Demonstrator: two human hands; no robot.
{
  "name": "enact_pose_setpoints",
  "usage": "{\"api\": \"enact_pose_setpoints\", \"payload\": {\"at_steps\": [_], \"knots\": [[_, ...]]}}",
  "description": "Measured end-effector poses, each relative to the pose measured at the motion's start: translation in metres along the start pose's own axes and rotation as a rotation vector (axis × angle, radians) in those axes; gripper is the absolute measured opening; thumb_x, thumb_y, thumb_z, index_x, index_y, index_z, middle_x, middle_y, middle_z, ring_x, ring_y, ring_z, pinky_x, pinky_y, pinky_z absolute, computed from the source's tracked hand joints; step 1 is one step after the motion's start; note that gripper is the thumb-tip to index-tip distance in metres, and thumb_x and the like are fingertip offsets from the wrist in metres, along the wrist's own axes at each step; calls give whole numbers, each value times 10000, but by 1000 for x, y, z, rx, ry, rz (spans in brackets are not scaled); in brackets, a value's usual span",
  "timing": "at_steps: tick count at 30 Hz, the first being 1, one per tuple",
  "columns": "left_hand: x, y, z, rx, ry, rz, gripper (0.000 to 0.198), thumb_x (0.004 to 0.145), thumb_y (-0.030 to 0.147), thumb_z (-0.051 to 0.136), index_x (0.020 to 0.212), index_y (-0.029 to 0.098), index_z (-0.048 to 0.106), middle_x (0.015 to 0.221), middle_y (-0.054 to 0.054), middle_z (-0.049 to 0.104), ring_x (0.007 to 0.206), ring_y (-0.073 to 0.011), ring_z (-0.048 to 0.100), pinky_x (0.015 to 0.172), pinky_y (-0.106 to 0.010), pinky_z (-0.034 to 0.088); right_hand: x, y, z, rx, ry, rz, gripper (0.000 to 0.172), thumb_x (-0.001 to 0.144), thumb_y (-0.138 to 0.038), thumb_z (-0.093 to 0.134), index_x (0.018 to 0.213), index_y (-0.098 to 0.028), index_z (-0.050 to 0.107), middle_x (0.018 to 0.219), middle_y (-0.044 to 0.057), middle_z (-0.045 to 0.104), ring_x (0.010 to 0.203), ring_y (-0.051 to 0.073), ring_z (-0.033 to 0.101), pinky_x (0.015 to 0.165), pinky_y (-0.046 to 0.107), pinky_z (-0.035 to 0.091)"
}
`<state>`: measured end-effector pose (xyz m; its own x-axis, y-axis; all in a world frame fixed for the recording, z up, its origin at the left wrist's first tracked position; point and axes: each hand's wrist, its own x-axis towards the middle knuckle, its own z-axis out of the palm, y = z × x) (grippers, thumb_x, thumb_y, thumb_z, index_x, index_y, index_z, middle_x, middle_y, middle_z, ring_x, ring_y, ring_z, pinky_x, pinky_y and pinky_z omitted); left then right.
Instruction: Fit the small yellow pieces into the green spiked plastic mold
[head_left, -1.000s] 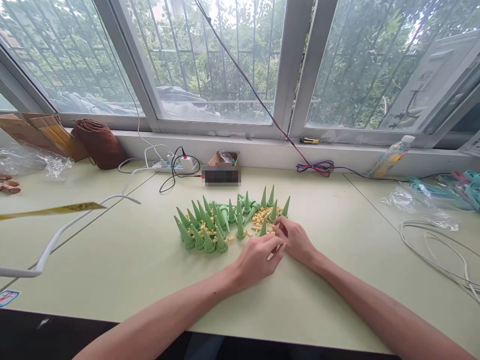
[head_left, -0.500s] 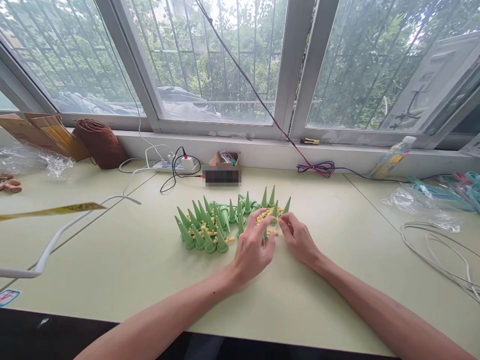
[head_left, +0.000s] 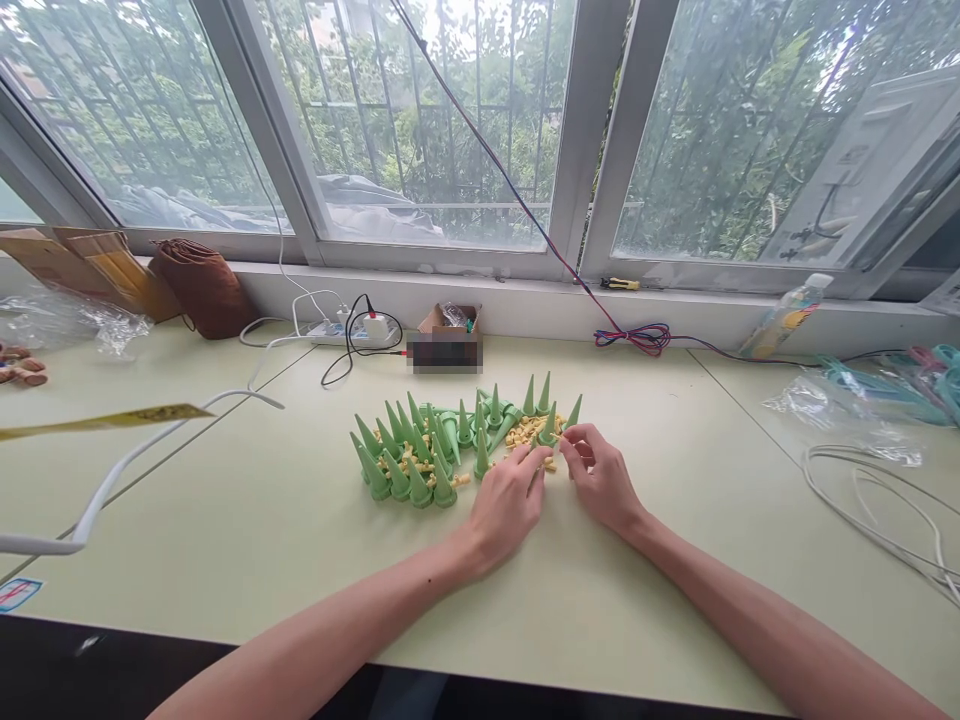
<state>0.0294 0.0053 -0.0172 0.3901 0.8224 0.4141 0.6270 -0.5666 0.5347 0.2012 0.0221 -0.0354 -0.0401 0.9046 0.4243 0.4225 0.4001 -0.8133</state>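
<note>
A cluster of green plastic cones (head_left: 409, 455) stands on the pale green table (head_left: 247, 520), with small yellow pieces (head_left: 527, 430) scattered among them and heaped at the right end. My left hand (head_left: 506, 503) lies at the near edge of the yellow heap. Its fingers are bent together onto the pieces, and what they hold is hidden. My right hand (head_left: 604, 480) is just right of it, its fingertips pinched together next to a cone (head_left: 574, 411) at the heap's right edge. What the pinch holds is too small to name.
A small cardboard box (head_left: 448, 320), a power strip (head_left: 352, 330) with cables and a red-blue wire bundle (head_left: 634, 337) lie along the sill. A white cable (head_left: 112, 475) crosses the left side, and white cords (head_left: 877, 500) and plastic bags (head_left: 840, 410) lie at the right. A brown pouch (head_left: 201, 285) sits at the back left.
Both hands have moved away from me into the yellow heap. The cone that stood by my left fingertips is now hidden or gone from that spot.
</note>
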Motion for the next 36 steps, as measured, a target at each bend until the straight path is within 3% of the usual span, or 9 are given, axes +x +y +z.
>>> {"api": "enact_pose_setpoints", "payload": {"at_steps": [6, 16, 36], "knots": [[1, -4, 2, -18, -22, -25, 298, 950, 140, 461, 1221, 215, 561, 983, -59, 625, 825, -187, 620, 773, -331, 521, 0, -3, 0, -18, 10, -38, 189, 962, -369, 506, 952, -188, 561, 826, 41, 633, 676, 161, 622, 578, 267, 502], [2, -2, 0, -154, 78, -54, 264, 944, 149, 472, 1190, 207, 547, 1028, -50, 648, 789, -161, 631, 739, -303, 525, -3, -5, -1, -13, -5, -68, 198, 962, -344, 483, 916, -189, 596, 826, 61, 657, 731, 182, 623, 631, 298, 537], [1, 2, -2, -165, 57, -12, 209, 949, 141, 466, 1115, 207, 574, 923, -39, 598, 734, -152, 584, 672, -278, 481, -2, -4, -2, 22, -153, -116, 245, 977, -377, 496, 935, -182, 639, 846, 68, 679, 686, 172, 620, 605, 298, 525]]}}
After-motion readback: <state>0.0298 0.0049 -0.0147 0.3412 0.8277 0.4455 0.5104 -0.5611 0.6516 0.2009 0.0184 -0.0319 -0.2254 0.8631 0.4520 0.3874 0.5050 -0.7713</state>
